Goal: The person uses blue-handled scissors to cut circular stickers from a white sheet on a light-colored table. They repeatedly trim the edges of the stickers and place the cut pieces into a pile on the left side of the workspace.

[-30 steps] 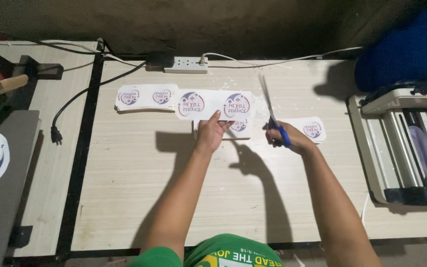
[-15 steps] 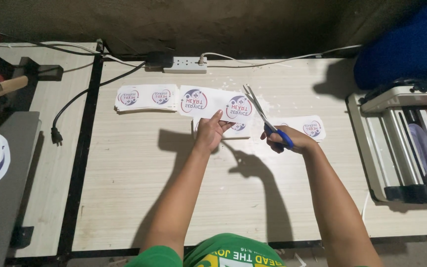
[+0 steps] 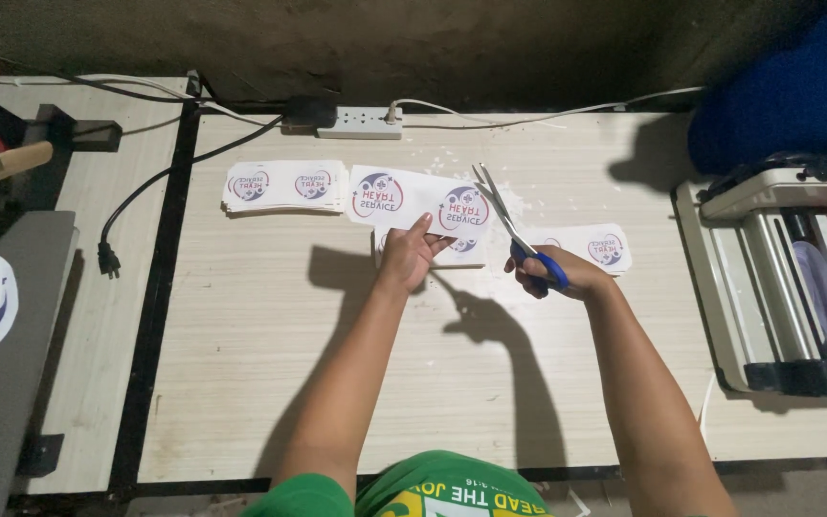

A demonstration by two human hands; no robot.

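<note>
Fingers of the left hand (image 3: 406, 257) are pinching the near edge of the sheet (image 3: 420, 200), lifted just above the table (image 3: 337, 383), while the right hand (image 3: 549, 274) is gripping the blue-handled scissors (image 3: 507, 226), blades parted at the sheet's right edge. For a clean cut, the sheet is best kept taut and fed into the blades, with the thumb staying clear of the round print. Further printed sheets are lying in a stack (image 3: 284, 186) to the left.

Sticker stack (image 3: 284, 186) left of held sheet (image 3: 420, 201) — power strip (image 3: 358, 122) behind, laminator (image 3: 782, 278) right.
</note>
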